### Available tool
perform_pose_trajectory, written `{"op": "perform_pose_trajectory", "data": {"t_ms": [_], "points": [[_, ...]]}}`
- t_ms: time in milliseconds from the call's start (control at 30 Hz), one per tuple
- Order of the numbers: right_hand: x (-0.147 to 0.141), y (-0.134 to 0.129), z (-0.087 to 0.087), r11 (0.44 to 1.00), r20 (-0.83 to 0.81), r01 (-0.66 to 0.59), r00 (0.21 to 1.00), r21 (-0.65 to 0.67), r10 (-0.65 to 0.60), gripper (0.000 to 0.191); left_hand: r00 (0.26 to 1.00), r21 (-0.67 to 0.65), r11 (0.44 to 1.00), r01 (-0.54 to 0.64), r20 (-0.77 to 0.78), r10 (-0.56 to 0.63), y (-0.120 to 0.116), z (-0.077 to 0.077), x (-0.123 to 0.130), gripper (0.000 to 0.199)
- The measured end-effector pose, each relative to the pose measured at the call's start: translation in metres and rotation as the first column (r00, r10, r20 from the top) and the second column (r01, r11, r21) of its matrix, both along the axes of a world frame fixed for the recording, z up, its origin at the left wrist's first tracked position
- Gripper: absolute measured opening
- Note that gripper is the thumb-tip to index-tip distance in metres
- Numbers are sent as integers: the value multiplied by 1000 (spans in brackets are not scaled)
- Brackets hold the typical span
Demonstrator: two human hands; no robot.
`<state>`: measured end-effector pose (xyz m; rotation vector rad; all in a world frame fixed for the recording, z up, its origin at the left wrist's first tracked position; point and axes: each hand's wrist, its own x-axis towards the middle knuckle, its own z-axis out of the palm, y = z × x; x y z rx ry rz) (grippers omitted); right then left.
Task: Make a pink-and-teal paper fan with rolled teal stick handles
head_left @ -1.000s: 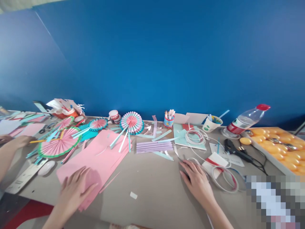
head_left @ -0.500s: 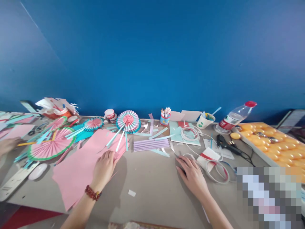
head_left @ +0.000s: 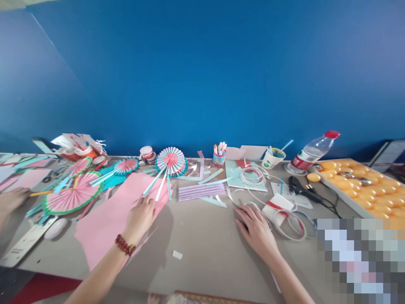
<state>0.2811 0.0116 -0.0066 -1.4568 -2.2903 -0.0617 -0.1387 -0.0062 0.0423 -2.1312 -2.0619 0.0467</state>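
Pink paper (head_left: 110, 219) lies flat on the desk (head_left: 202, 253), front left, its far edge under the pleated fan (head_left: 171, 161) sticks. My left hand (head_left: 141, 217) rests on its right edge, fingers (head_left: 148, 202) spread flat, released, nothing pinched. My right hand (head_left: 257, 230) lies palm down on bare desk beside the white tape rings (head_left: 289, 223), fingers loose, holding nothing. To handle the sheet well I'd press with the whole palm and keep the edge clear of the sticks. Another person's hand (head_left: 11, 198) sits far left. Writing: bottle (head_left: 311, 152) has a red label, text too small to read; nothing else legible.
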Motion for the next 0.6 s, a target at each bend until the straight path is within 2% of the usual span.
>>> {"op": "perform_pose_trajectory", "data": {"t_ms": [400, 600], "points": [[-2, -2, 3, 1000, -1, 7, 1000, -11, -7, 34, 1000, -37, 999, 9, -4, -9, 6, 10, 6, 20], [0, 0, -2, 1000, -3, 5, 1000, 7, -5, 35, 986, -68, 996, 61, 158, -50, 3, 14, -10, 30]]}}
